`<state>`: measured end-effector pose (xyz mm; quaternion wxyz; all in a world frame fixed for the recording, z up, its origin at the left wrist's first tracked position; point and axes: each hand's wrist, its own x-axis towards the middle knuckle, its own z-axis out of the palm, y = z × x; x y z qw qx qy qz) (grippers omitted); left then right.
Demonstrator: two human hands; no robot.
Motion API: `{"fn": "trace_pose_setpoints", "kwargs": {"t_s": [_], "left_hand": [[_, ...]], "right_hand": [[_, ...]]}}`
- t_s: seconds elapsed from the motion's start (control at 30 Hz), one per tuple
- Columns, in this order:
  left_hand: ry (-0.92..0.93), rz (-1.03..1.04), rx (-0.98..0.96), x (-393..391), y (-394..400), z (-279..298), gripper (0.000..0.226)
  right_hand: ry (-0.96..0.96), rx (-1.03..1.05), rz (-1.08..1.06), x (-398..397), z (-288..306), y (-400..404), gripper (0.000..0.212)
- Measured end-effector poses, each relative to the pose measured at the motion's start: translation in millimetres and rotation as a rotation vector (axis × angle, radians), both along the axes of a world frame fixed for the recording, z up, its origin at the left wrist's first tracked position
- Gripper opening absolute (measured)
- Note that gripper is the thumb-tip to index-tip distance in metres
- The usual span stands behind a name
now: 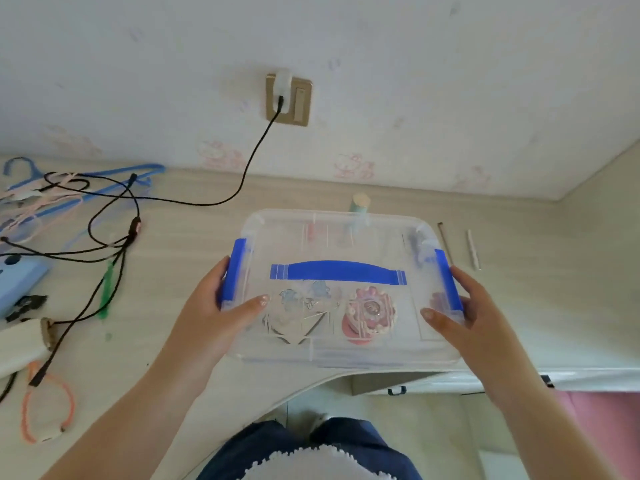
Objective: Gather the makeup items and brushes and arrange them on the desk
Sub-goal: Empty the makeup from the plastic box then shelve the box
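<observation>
A clear plastic storage box point(367, 348) with a blue carry handle point(337, 271) and blue side clips sits at the desk's front edge, lid on. Through the lid I make out a pink round compact point(369, 311) and a pale blue patterned item point(298, 306); other contents are blurred. My left hand point(221, 306) grips the box's left side at the blue clip point(232, 271). My right hand point(464, 310) grips the right side at the other clip point(448, 278). Two thin makeup brushes point(445, 242) point(472, 249) lie on the desk right of the box. A small green bottle point(359, 204) stands behind it.
Black cables point(114, 216) run from a wall socket point(287, 98) across the desk's left half. Blue and pink hangers point(52, 188), a blue case point(17, 278), an orange cord loop point(48, 407) and a white object point(20, 341) lie at the left. The desk edge curves below the box.
</observation>
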<state>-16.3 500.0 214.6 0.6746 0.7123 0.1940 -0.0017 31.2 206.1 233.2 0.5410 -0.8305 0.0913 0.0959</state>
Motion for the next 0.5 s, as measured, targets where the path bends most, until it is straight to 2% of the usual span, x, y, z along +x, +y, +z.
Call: {"fn": "trace_pose_setpoints", "kwargs": {"t_s": [0.27,0.5], "left_hand": [[0.007,-0.165,-0.015,17,-39,-4,0.059],[-0.019,-0.243,-0.010,37,-116,-6,0.060]], "right_hand": [[0.005,0.011,-0.175,-24,-8,-42,0.064],[-0.018,0.047,-0.247,-22,-17,-121,0.063]]}}
